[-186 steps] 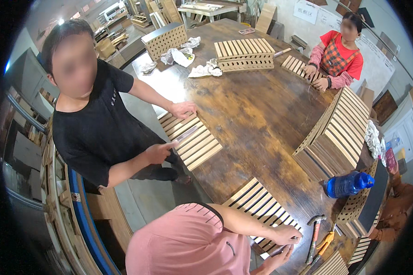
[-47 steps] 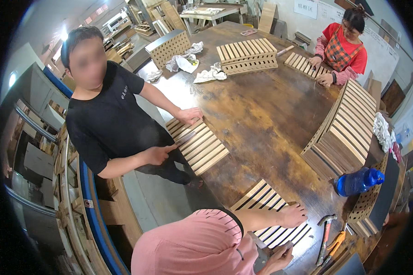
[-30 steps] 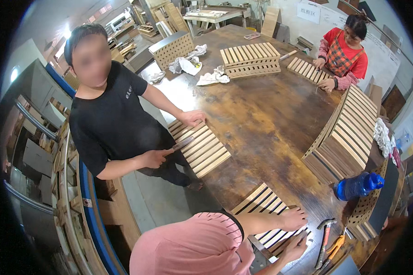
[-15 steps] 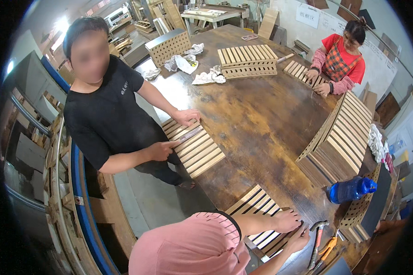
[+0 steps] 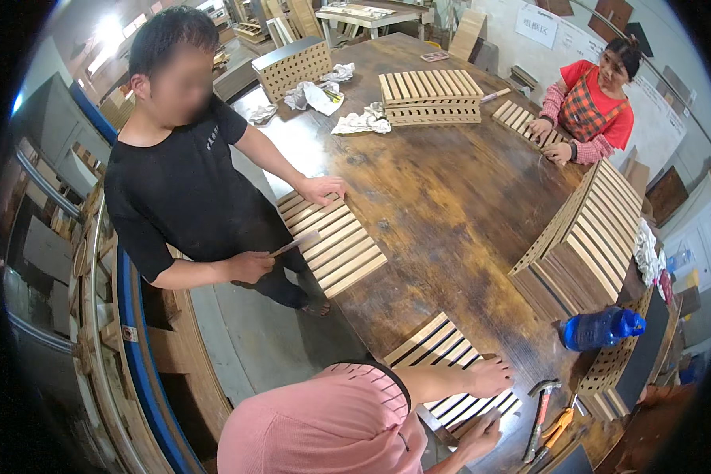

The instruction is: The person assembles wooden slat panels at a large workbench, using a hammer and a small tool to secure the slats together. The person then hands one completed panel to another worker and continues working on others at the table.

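Note:
My left hand (image 5: pixel 490 377) lies on a slatted wooden panel (image 5: pixel 428 345), fingers stretched out along its right edge. Pale slats alternate with dark gaps on this panel, and my forearm covers its middle. Closed fingers of my right hand (image 5: pixel 479 439) hold a thin greyish piece (image 5: pixel 491 415) over the near part of the panel; its exact kind is too small to tell. Right of my hands lie a claw hammer (image 5: pixel 541 419) with a red and dark handle and an orange-handled tool (image 5: pixel 559 427).
Across the table (image 5: pixel 442 197), a person in black (image 5: pixel 189 182) holds a flat stick beside another slatted panel (image 5: pixel 344 251). A person in red (image 5: pixel 600 110) handles a third one. Stacked panels (image 5: pixel 581 245) and a blue bottle (image 5: pixel 600 330) stand at right. White rags (image 5: pixel 363 120) lie farther back.
My right hand has moved left and down, away from the panel's right edge. The person in black has drawn the stick back off their panel. The person in red has raised their head.

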The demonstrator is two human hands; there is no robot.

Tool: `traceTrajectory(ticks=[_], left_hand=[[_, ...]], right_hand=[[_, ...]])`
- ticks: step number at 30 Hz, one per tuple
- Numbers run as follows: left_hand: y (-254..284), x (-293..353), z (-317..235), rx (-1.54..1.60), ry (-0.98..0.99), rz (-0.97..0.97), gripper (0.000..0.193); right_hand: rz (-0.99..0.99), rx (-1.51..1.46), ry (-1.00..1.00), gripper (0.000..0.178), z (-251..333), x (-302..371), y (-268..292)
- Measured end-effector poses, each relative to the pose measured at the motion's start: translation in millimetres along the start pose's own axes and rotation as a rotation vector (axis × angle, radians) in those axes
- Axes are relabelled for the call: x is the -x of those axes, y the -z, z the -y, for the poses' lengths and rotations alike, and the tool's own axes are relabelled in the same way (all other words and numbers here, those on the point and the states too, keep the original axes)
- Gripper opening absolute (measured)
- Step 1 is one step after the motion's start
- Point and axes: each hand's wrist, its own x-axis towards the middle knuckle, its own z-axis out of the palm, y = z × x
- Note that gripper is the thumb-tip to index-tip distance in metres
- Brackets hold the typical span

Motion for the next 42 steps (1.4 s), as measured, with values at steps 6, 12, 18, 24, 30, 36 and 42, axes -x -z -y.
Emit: traceTrajectory(ticks=[6,12,18,24,30,36,42], left_hand=[[5.4,-0.8,-1.9,0.024,0.012,0.033,0.022],[5.6,1.0,-1.7,0.06,0.04,0.095,0.024],[8.2,-0.6,-2.6,0.041,0.03,0.104,0.026],[14.8,-6.9,-5.4,0.046,0.033,0.18,0.026],[17.0,-2.4,4.8,-0.03,-0.005,0.059,0.026],[14.4,-0.1,-5.2,-0.019,-0.018,0.087,0.024],[-2.2,-1.3,-7.9,-0.009,-0.067,0.129,0.023]], right_hand=[[-0.196,-0.002,0.007,0.046,13.3,-89.6,-24.5],[-0.242,0.029,0.013,0.043,7.7,-84.4,-33.6],[-0.199,-0.007,0.061,0.044,-16.8,-24.1,-20.4],[-0.207,-0.254,-0.01,0.037,-21.4,42.3,-17.5],[-0.247,-0.088,-0.042,0.034,21.2,-38.2,-22.8],[-0.245,-0.007,-0.09,0.031,34.3,-78.2,-18.8],[-0.283,-0.047,-0.036,0.036,-4.0,15.3,-13.4]])
